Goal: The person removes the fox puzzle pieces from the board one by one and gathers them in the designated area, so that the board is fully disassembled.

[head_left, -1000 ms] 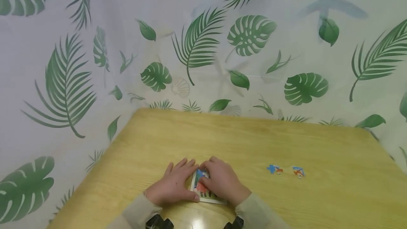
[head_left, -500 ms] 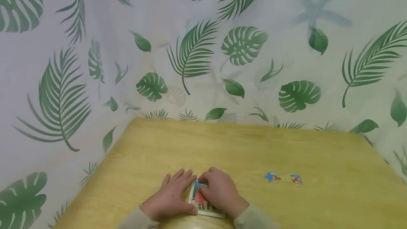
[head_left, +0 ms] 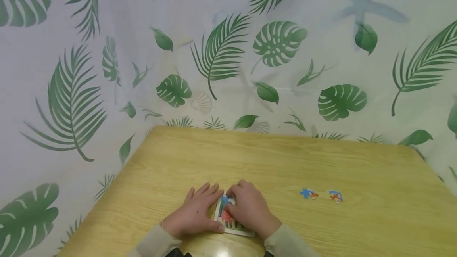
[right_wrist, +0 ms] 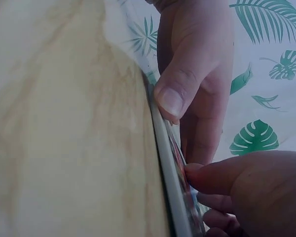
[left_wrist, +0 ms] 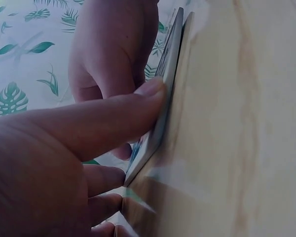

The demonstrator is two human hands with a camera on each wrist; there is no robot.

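Small puzzle board (head_left: 233,225) flat on tabletop (head_left: 271,162), near edge, between both hands. Left hand (head_left: 194,215) flat, thumb bracing board's edge; right hand (head_left: 250,211) curled, fingertips pressing a piece down. Best pressed straight down, board kept steadied; two loose pieces (head_left: 308,194) well apart to right.

Bare table (head_left: 271,162) beyond; two loose pieces (head_left: 308,193) rightward

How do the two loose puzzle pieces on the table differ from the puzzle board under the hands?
The two loose pieces lie untouched to the right; the board is pressed by the left hand and right hand. The pieces are small and irregular; the board is larger and rectangular with a white rim. All lie flat on the table and share blue and orange print.
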